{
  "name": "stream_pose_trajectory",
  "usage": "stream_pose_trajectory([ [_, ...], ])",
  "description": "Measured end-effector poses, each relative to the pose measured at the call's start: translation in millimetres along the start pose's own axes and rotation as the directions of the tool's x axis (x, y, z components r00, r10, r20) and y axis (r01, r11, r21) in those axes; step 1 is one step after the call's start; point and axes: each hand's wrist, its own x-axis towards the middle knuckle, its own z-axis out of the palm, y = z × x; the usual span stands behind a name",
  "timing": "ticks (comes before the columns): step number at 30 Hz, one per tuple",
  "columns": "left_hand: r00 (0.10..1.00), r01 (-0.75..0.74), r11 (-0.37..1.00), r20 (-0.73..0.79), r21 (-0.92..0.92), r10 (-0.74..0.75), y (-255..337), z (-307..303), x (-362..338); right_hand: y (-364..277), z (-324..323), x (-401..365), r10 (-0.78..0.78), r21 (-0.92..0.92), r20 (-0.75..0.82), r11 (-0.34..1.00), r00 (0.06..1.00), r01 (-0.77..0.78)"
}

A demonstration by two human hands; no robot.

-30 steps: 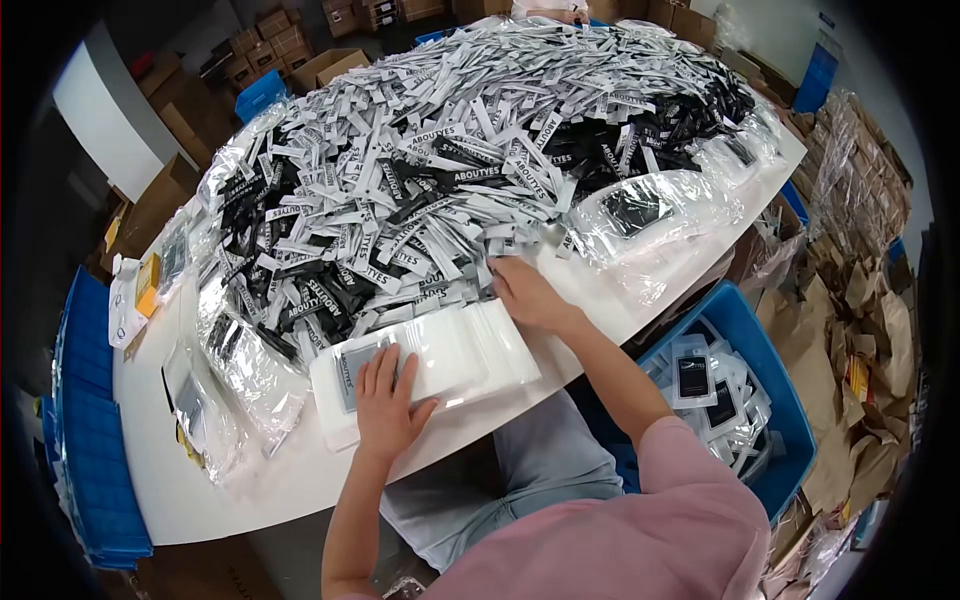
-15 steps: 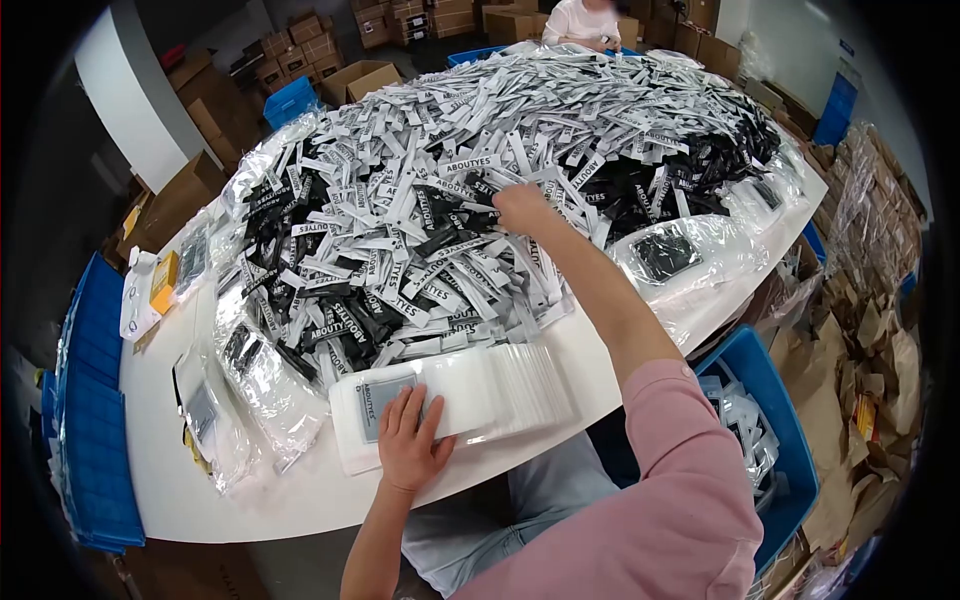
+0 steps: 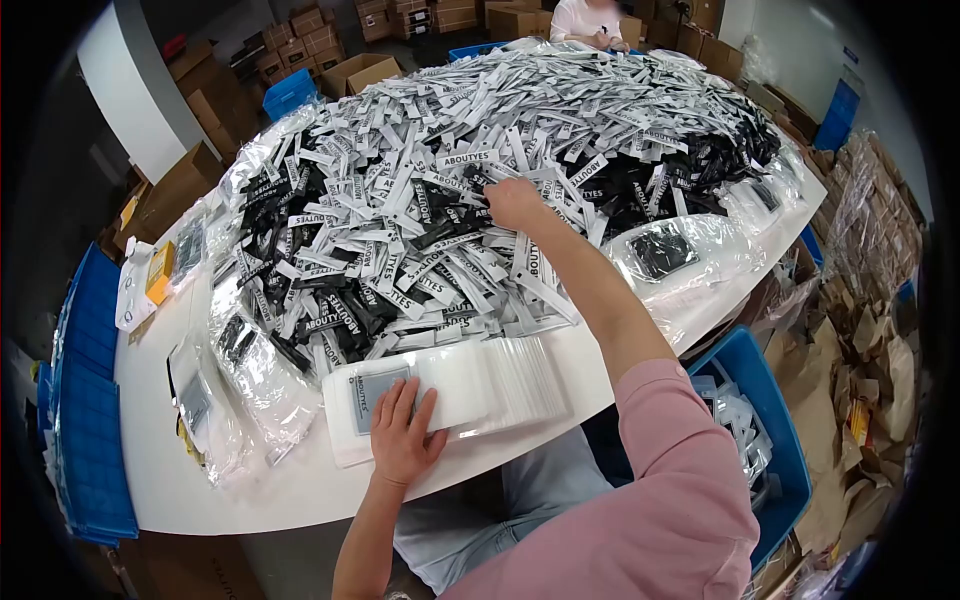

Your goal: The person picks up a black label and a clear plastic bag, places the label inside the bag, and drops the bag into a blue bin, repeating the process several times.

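My left hand (image 3: 407, 432) lies flat with fingers spread on a fanned stack of clear plastic bags (image 3: 515, 385). Under its fingertips is the grey printed panel (image 3: 375, 395) of the top bag, marked ABOUTYES. My right hand (image 3: 514, 204) reaches over the stack into a large heap of slim white and black packets (image 3: 450, 110). Its fingers are closed at the end of a black packet (image 3: 476, 181); the fingertips are partly hidden. White packets printed ABOUTYES lie around this hand.
Bundles of wrapped bags lie on the white table (image 3: 270, 500) at left (image 3: 265, 385) and right (image 3: 680, 255). A blue bin (image 3: 785, 500) of packs stands by my right side. Brown paper (image 3: 840, 400) piles up farther right. Across the heap sits another person (image 3: 590, 25).
My right hand has shifted slightly left onto the black packet. The left hand stays flat on the bags. The whole view has moved a little, and the person opposite has raised their hands.
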Motion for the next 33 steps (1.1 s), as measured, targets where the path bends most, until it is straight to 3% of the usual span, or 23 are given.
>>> stream_pose_trajectory([
  [1, 1.0, -0.001, 1.0, 0.0, -0.002, 0.001, 0.3, -0.2, 0.5, 1.8, 0.8, 1.8, 0.001, -0.001, 0.001, 1.0, 1.0, -0.001],
  [3, 1.0, 0.008, 1.0, 0.001, 0.013, -0.008, 1.1, -1.3, 0.9, 4.7, 0.1, 8.4, 0.258, 0.446, -0.375, 0.892, 0.891, -0.071],
  [4, 1.0, 0.01, 1.0, 0.004, 0.01, -0.01, 1.2, -0.7, 1.2, 4.9, -13.3, 8.4, 0.434, 0.763, -0.357, 0.647, 0.827, -0.01],
  [5, 1.0, 0.005, 1.0, -0.006, 0.004, -0.005, 0.9, -0.5, 1.2, 6.9, -26.9, 7.7, 0.59, 0.949, -0.26, 0.301, 0.764, 0.091],
  [6, 1.0, -0.001, 1.0, -0.013, -0.003, 0.001, 0.5, -0.5, 1.0, 5.7, -41.9, 4.1, 0.665, 0.95, -0.048, -0.2, 0.745, 0.239],
  [7, 1.0, -0.001, 1.0, -0.003, -0.01, 0.001, 0.2, -0.4, 0.8, 8.6, -58.8, -4.0, 0.666, 0.868, 0.148, -0.442, 0.732, 0.227],
  [10, 1.0, -0.006, 1.0, -0.009, 0.001, 0.006, 0.1, 0.9, 0.6, 16.6, -76.9, -52.7, 0.5, 0.905, 0.279, -0.423, 0.82, -0.05],
  [12, 1.0, -0.018, 1.0, -0.024, 0.015, 0.018, -0.4, 1.5, 0.0, 5.5, -76.5, -88.7, 0.543, 0.963, 0.239, -0.025, 0.805, -0.27],
  [13, 1.0, -0.018, 1.0, -0.02, 0.01, 0.018, -0.2, 1.5, 0.1, -2.6, -71.9, -108.9, 0.553, 0.933, 0.088, 0.245, 0.829, -0.263],
  [15, 1.0, -0.017, 1.0, -0.011, 0.025, 0.018, 0.2, 0.5, 0.1, 4.8, -55.2, -143.0, 0.328, 0.886, 0.231, 0.319, 0.916, -0.338],
  [17, 1.0, -0.019, 1.0, -0.004, 0.017, 0.019, 0.2, -0.8, 0.1, -13.8, -65.2, -169.3, 0.356, 0.827, 0.28, 0.382, 0.891, -0.412],
  [18, 1.0, -0.019, 1.0, -0.001, 0.013, 0.019, -0.1, -1.6, 0.1, -9.8, -57.2, -175.3, 0.34, 0.743, 0.292, 0.508, 0.894, -0.435],
  [19, 1.0, -0.019, 1.0, 0.003, 0.014, 0.019, -1.2, -2.3, 0.3, -13.4, -45.9, -180.1, 0.34, 0.744, 0.294, 0.505, 0.894, -0.437],
  [20, 1.0, -0.012, 1.0, 0.022, 0.005, 0.011, -2.2, -2.6, 0.6, -20.7, -33.9, -185.8, 0.306, 0.607, -0.023, 0.76, 0.952, -0.23],
  [21, 0.999, -0.002, 1.0, 0.041, -0.003, 0.002, -1.7, -3.4, 1.2, -29.9, -31.5, -187.9, 0.168, 0.356, -0.316, 0.933, 0.934, -0.047],
  [22, 0.999, 0.002, 1.0, 0.049, 0.0, -0.002, -1.1, -5.1, 2.0, -39.3, -38.1, -186.7, 0.204, 0.292, 0.008, 0.936, 0.979, -0.197],
  [25, 0.994, 0.048, 0.993, 0.099, -0.112, -0.036, -2.8, -15.0, 8.4, -31.1, -21.4, -178.0, 0.048, 0.192, -0.025, 0.98, 0.999, -0.042],
  [28, 0.98, 0.12, 0.962, 0.183, -0.245, -0.075, -10.0, -27.8, 12.2, -28.5, -33.8, -175.3, 0.217, 0.461, -0.01, 0.867, 0.976, -0.188],
  [29, 0.976, 0.165, 0.938, 0.188, -0.304, -0.111, -12.1, -31.0, 14.1, -28.5, -44.9, -180.5, 0.282, 0.674, 0.166, 0.667, 0.945, -0.318],
  [30, 0.975, 0.171, 0.937, 0.192, -0.304, -0.116, -14.6, -31.9, 14.7, -34.2, -45.8, -188.1, 0.279, 0.674, 0.171, 0.666, 0.945, -0.319],
  [31, 0.967, 0.223, 0.881, 0.207, -0.416, -0.147, -17.5, -33.0, 15.9, -43.1, -45.7, -199.6, 0.39, 0.895, 0.064, 0.384, 0.919, -0.226],
  [32, 0.959, 0.269, 0.81, 0.222, -0.52, -0.176, -21.0, -34.5, 17.2, -53.2, -46.9, -212.0, 0.52, 0.996, 0.003, 0.074, 0.854, -0.049],
  [33, 0.959, 0.269, 0.812, 0.22, -0.518, -0.178, -26.2, -35.3, 17.6, -69.7, -55.9, -226.3, 0.61, 0.993, -0.058, 0.119, 0.79, -0.019],
])
